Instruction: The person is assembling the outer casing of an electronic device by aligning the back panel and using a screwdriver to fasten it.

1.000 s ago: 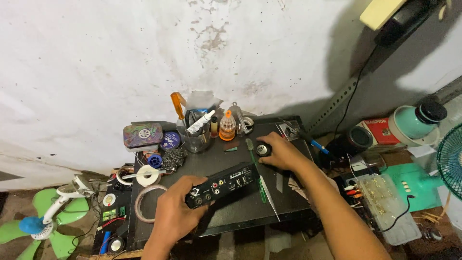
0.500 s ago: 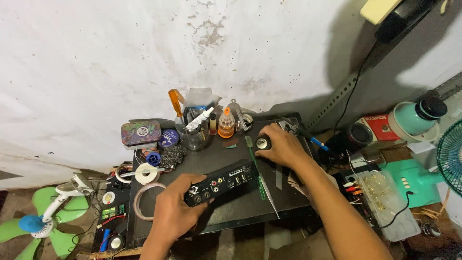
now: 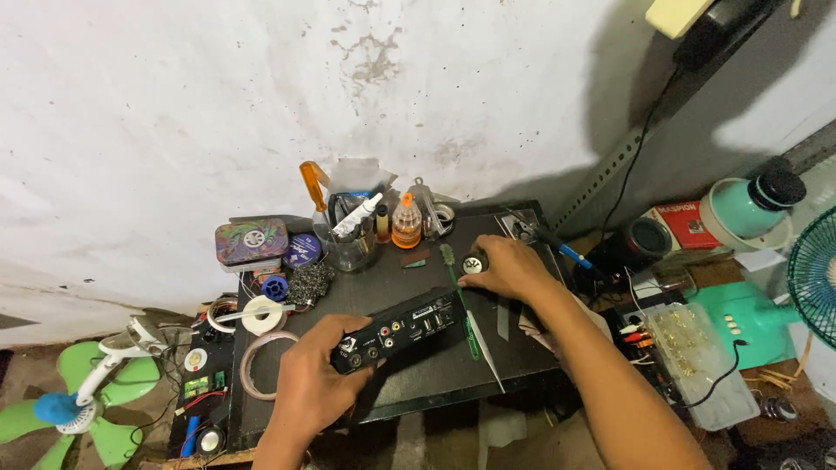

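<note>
My left hand point(image 3: 315, 383) grips the near left end of a black set-top box point(image 3: 402, 327) that lies on a dark work table point(image 3: 435, 374), its back panel of ports facing me. My right hand point(image 3: 514, 268) reaches to the table's far right and closes on a small black round knob-like part point(image 3: 473, 263). A green-handled tool point(image 3: 460, 296) and a thin metal blade point(image 3: 486, 348) lie just right of the box.
At the back stand a clear cup of tools point(image 3: 347, 235), an orange bottle point(image 3: 406, 224), a patterned tin point(image 3: 251, 241) and tape rolls point(image 3: 259, 315). A green fan point(image 3: 78, 400) lies on the floor left. A plastic parts box point(image 3: 697, 348) and a teal fan point(image 3: 814, 278) sit right.
The view has shifted slightly. My right hand has stayed at the round part at the far right, and my left hand keeps its hold on the box.
</note>
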